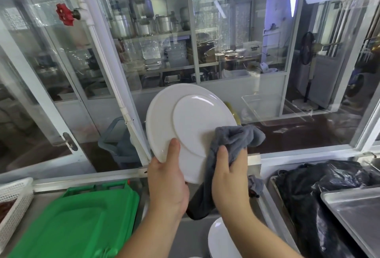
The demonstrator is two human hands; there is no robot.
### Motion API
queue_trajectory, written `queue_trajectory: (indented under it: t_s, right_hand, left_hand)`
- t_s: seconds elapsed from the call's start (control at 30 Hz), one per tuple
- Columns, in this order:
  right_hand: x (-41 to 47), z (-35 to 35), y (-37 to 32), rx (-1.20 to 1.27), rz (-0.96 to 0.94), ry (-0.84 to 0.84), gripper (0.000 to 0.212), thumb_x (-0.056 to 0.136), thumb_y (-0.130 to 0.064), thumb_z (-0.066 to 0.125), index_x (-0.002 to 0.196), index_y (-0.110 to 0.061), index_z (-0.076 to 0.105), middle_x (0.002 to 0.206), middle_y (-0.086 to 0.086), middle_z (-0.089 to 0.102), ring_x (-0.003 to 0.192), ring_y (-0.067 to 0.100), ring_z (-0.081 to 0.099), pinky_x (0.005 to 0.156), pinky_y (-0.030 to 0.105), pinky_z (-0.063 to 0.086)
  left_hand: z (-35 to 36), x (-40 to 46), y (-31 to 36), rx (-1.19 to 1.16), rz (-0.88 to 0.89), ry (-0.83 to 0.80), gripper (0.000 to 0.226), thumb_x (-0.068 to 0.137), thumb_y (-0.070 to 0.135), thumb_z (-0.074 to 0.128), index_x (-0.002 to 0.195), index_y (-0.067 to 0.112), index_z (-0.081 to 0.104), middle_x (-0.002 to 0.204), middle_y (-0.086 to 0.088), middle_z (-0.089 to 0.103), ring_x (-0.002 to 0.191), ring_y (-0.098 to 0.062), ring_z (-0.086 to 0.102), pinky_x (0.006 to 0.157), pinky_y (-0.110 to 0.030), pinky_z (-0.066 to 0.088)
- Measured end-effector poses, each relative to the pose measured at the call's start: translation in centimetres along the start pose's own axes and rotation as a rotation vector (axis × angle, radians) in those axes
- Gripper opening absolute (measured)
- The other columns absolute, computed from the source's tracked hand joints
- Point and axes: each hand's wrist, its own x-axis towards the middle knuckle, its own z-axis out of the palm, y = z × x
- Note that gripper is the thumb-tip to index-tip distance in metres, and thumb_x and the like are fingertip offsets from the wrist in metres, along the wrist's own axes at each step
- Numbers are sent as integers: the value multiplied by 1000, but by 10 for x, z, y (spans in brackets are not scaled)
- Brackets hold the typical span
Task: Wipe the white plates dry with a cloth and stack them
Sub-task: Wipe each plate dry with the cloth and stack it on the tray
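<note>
Right now the job looks partly done. Nearest, at the bottom edge of the view, sits a round white plate (221,237) low on the grey metal tabletop (41,208). More white shows under it, so it may be the stack, but the right arm covers much of it. I cannot tell how many plates are there, or if they are dry.

A bit farther up, the left hand (167,183) grips the big round white plate (191,122) by its lower edge. The thumb lies on the side we see, and the other fingers are hidden behind. This plate is up in the air, tilted, above the middle of the tabletop. The right hand (228,177) has its fingers curled round a soft grey cloth (236,136) and presses it on the plate's lower right part. So this plate is being wiped and must then go on the stack.

I cannot see any wet plates waiting. A green plastic lid (82,216) lies on the left and a black plastic bag (329,185) on the right. Far back, behind glass, shelves are blurry.
</note>
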Motion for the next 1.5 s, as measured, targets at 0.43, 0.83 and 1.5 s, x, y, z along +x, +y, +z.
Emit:
queue_trajectory:
  t_s: [0.43, 0.83, 1.5]
  right_hand:
    - [62, 0, -59, -595, -509, -580, 59, 108, -31, 49, 163, -21, 32, 172, -4, 28, 160, 13, 15, 130, 36, 13]
    - [99, -23, -22, -361, -73, -314, 28, 108, -48, 44, 130, -37, 58, 108, -18, 65, 102, 11, 60, 82, 29, 42]
    - [63, -57, 8, 566, 751, -162, 42, 100, -48, 64, 120, -13, 76, 100, 7, 80, 95, 26, 78, 82, 41, 61]
  left_hand:
    - [-13, 0, 6, -34, -32, -85, 30, 90, 27, 79, 118, 17, 81, 121, -16, 78, 111, -33, 77, 80, -39, 65]
    - [-9, -8, 10, 47, 20, -72, 37, 78, 30, 77, 111, 14, 81, 120, -4, 80, 112, -19, 76, 102, -41, 54]
    - [-31, -6, 42, 873, 531, -365, 24, 85, 68, 62, 71, 52, 72, 75, 20, 75, 72, 0, 72, 53, -18, 52]
